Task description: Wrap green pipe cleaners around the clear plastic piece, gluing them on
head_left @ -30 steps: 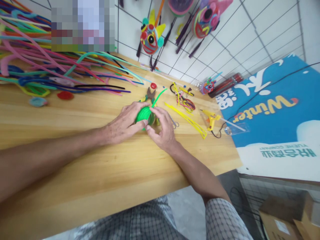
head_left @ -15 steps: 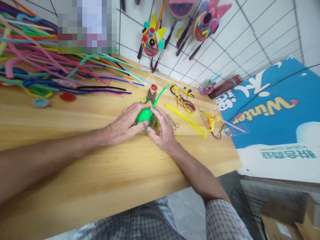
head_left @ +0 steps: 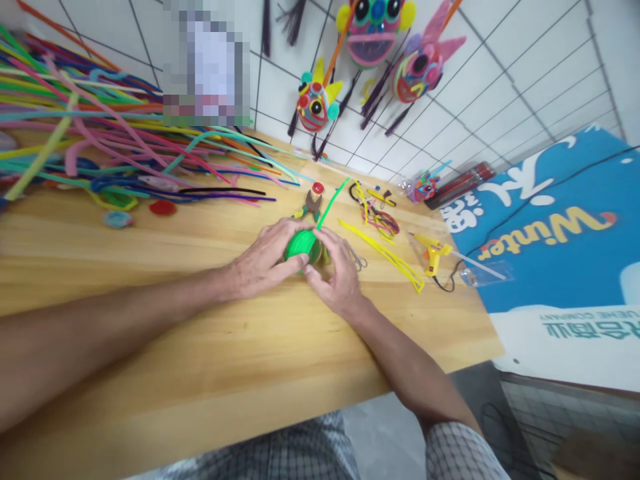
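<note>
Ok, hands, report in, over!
Left hand and right hand both on green ball. Pliers just beyond, partly hidden. Scissors beside right hand.

Holds a partly green-wrapped ball between left hand and right hand, above the wooden table, with both thumbs at its near side. Shows a loose green strand rising past the right fingertips, angled away to the right. Has pliers just beyond the ball, jaws open and pointing away, near a small red disc. To the right of the right hand, shows scissors, partly hidden, then yellow pipe cleaners and, farther right, a yellow hot glue gun. At far left, spreads out a pile of multicolored pipe cleaners, with a red oval piece near its closer edge.
</note>
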Demonstrator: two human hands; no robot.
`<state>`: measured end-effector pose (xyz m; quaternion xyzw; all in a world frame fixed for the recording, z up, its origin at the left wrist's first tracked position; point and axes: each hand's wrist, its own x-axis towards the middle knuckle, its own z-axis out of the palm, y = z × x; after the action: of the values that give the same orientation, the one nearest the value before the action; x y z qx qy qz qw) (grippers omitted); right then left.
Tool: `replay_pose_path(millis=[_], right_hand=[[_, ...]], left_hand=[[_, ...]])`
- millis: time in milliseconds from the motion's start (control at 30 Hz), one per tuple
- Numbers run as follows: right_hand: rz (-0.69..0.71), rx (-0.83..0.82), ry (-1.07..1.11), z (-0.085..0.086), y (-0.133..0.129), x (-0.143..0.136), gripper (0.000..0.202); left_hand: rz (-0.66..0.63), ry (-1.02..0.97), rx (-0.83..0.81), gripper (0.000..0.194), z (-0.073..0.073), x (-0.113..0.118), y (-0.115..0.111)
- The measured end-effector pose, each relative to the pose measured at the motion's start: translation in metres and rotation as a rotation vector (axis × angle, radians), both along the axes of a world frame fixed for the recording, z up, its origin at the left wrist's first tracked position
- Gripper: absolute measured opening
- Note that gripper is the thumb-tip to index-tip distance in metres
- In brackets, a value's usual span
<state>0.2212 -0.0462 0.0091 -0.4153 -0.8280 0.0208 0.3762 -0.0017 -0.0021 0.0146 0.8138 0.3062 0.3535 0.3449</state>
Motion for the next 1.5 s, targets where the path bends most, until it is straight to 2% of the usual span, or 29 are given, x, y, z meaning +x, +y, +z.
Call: replay_pose_path(millis=[233,400,833,1500], right_hand=[[0.002,0.045,0.028,-0.0016,0.0002,-0.0004,0.066],[0.032,0.021,-0.011,-0.0020,0.0004,-0.0002,0.075],[0.029,-0.084,0.024,-0.0021,0.0005,0.0028,0.067],[0.025,-0.045,0.028,-0.0029,-0.0015,0.0009,0.071]], left_hand=[[-0.004,0.022,0.007,0.051,0.0011,0.0009,0.0002],[-0.014,0.011,0.011,0.050,0.0004,0.0010,0.0005],[-0.030,0.018,0.027,0.052,-0.0051,0.0032,0.0016],[-0.004,0.032,0.045,0.056,-0.0049,0.0036,-0.0017]])
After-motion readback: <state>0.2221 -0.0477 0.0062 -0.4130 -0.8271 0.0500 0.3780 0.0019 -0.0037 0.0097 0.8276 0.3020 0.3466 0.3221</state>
